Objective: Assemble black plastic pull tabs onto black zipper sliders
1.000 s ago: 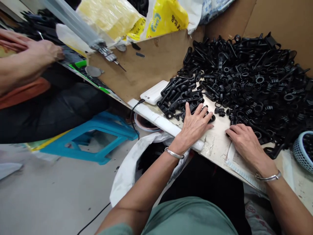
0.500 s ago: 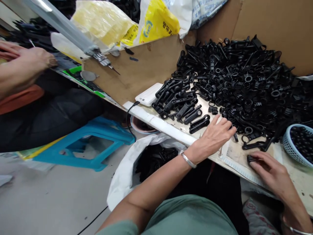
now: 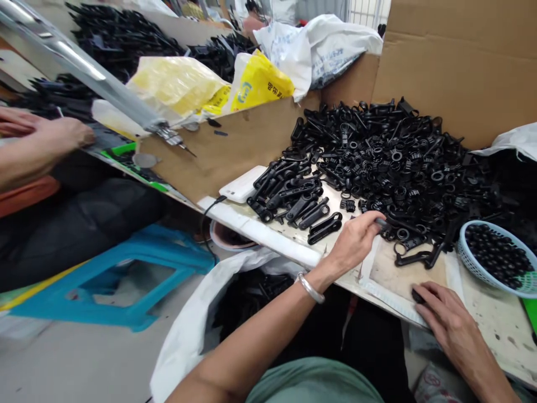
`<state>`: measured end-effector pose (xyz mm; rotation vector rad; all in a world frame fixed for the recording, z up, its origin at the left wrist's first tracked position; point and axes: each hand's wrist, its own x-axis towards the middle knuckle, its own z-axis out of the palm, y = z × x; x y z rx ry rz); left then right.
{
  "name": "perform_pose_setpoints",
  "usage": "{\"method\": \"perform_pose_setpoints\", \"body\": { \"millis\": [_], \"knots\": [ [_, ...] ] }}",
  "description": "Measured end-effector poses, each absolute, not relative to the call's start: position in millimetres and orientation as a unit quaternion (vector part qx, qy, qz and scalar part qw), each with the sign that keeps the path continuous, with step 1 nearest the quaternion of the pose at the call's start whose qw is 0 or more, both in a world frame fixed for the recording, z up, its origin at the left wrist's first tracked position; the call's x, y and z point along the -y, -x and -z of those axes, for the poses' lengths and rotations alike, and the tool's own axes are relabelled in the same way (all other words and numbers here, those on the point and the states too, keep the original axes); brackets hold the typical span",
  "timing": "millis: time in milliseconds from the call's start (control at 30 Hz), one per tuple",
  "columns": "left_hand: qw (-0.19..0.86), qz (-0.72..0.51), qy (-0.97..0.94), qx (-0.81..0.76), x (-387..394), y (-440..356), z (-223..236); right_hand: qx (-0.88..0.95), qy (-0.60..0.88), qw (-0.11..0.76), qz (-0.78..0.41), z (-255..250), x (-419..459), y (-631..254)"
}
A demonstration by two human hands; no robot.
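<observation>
My left hand (image 3: 357, 240) is closed at the near edge of a heap of black plastic parts (image 3: 377, 162). Its fingertips pinch a dark plastic part (image 3: 382, 223), mostly lost against the heap. On the pale work board (image 3: 413, 266), my right hand (image 3: 448, 316) has thumb and fingers closed around a small black plastic part (image 3: 418, 295), whose shape is largely covered. Between the hands and the heap lies a black lever-like piece (image 3: 415, 257) with a ring end. Left of my left hand, two long black pieces (image 3: 325, 228) lie side by side.
A blue basket (image 3: 464, 254) of black balls stands right. More long pieces (image 3: 289, 190) lie beside a white device (image 3: 241, 184) with a cable. An air-driver-like tool (image 3: 168, 134) slants in from upper left. Below are an open white sack (image 3: 184, 313) and a blue stool (image 3: 168, 252); another person's hand (image 3: 62, 134) is left.
The view has tilted up, and things sit further left. My left hand's fingers, spread over the heap's edge before, are now drawn together in a pinch. The right hand keeps its small part.
</observation>
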<state>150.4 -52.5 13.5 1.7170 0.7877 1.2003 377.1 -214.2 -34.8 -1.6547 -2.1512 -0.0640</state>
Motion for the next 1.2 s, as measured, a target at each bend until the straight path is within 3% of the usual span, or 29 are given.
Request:
{"method": "perform_pose_setpoints", "body": {
  "millis": [100,267,367,500,633,833,1000,1100,1200],
  "knots": [
    [0.742,-0.450,-0.399,-0.298,61.0,-150.0,-15.0,0.777,0.590,0.217,0.027,35.9,210.9,-378.5],
    [0.863,-0.375,-0.243,-0.237,68.4,-146.0,-13.3,0.760,0.610,0.223,-0.001,28.5,208.6,-382.7],
    [0.880,-0.372,-0.218,-0.198,73.9,-143.2,-12.9,0.724,0.631,0.278,-0.033,14.6,209.1,-374.7],
    [0.880,-0.364,-0.250,-0.174,81.5,-144.5,-9.8,0.625,0.657,0.416,-0.067,-7.3,197.8,-341.5],
    [0.877,-0.352,-0.268,-0.186,87.2,-147.2,-5.1,0.593,0.611,0.520,-0.072,-14.9,171.3,-308.3],
    [0.876,-0.351,-0.270,-0.191,91.4,-141.1,-1.0,0.618,0.589,0.516,-0.070,-9.0,154.0,-295.7],
    [0.883,-0.350,-0.249,-0.193,85.9,-137.5,0.2,0.443,0.688,0.560,-0.133,-8.1,167.0,-295.7],
    [0.900,-0.350,-0.197,-0.168,82.9,-140.4,0.0,0.339,0.755,0.539,-0.153,-2.8,178.1,-299.2],
    [0.873,-0.363,-0.257,-0.200,83.5,-143.8,1.5,0.322,0.739,0.558,-0.197,13.1,184.7,-312.2]
  ]
}}
